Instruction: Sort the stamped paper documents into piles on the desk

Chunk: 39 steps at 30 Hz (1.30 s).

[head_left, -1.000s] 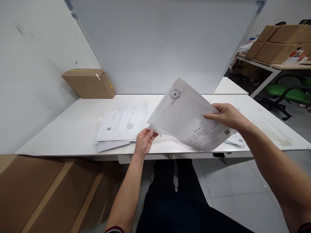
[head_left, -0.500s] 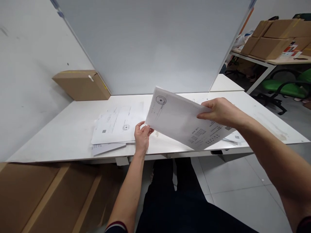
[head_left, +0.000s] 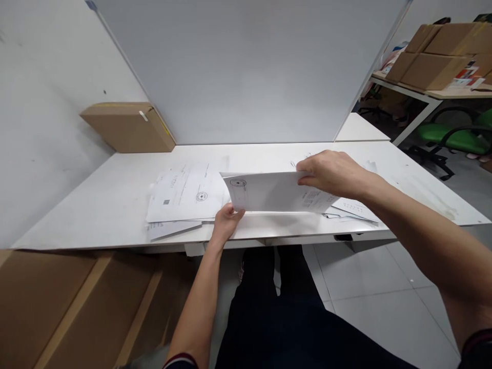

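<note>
White partition panels (head_left: 246, 72) closed off the back of the counter (head_left: 115, 184), with a cardboard box (head_left: 128, 127) in the far left corner against the wall and more boxes (head_left: 442, 51) on another table off to your right. You held a sheet (head_left: 277, 192) nearly flat and low over the counter's middle, stamped corner toward your left. Your left hand (head_left: 226, 225) was pinched shut on its near left corner, thumb on top and fingers hidden below. Your right hand (head_left: 332, 173) was closed over the far right edge, fingers curled on top, the thumb out of sight. Just left of the sheet lay a loose pile (head_left: 184, 197) of printed pages, with more papers (head_left: 355, 210) spread beneath your right wrist. By the look of it, the sheet was light and limp, apt to sag, crease or slide on the others; taking it at two opposite edges, as you did, probably kept it flat. Pinching hard at one corner would likely have bent it.
</note>
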### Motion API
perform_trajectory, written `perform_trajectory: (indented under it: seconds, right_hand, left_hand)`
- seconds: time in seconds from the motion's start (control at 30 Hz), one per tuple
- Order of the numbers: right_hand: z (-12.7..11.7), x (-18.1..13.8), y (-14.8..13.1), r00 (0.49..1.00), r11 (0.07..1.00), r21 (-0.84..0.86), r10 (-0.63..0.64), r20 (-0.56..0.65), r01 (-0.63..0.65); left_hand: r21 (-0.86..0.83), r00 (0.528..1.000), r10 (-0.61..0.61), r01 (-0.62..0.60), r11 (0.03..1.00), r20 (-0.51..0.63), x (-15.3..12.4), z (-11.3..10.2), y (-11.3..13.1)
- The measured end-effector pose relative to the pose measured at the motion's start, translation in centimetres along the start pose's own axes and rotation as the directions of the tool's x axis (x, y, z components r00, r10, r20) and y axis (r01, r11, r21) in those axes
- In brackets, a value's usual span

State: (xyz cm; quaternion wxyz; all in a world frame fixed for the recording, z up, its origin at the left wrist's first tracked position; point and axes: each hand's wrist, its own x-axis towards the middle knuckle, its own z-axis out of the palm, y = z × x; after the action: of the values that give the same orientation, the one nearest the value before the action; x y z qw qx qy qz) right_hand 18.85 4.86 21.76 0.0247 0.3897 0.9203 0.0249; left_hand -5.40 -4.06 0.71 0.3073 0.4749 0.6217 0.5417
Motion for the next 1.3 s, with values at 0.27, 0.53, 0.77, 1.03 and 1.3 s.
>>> perform_trajectory:
  seconds: [0.27,0.53,0.77,1.03,1.3]
  right_hand:
    - [1.3,0.9,0.1,0.997,0.999,-0.009,-0.039,0.069,0.04]
    - [1.1,1.5,0.4,0.998,0.999,0.02,-0.031,0.056,0.03]
    - [1.3,1.3,0.5,0.998,0.999,0.038,-0.019,0.065,0.017]
    - [1.9,-3.1,3.4,0.959,0.789,0.587,0.01,0.283,-0.181]
    - [14.4,-10.7,3.0,0.782,-0.045,0.781,-0.028,0.622,-0.623]
  left_hand:
    - [0.152,0.997,-0.059,0.051,0.987,0.049,0.6,-0.4,-1.2]
    - [0.125,0.996,-0.085,0.088,0.988,-0.029,0.3,-0.4,-0.9]
    - [0.105,0.994,-0.085,0.092,0.99,-0.067,-0.2,-0.4,0.0]
    - [-0.627,0.976,-0.151,0.019,0.779,-0.158,0.0,-0.1,3.4]
    - [-0.009,0.996,-0.066,0.066,0.998,-0.059,0.1,3.6,1.1]
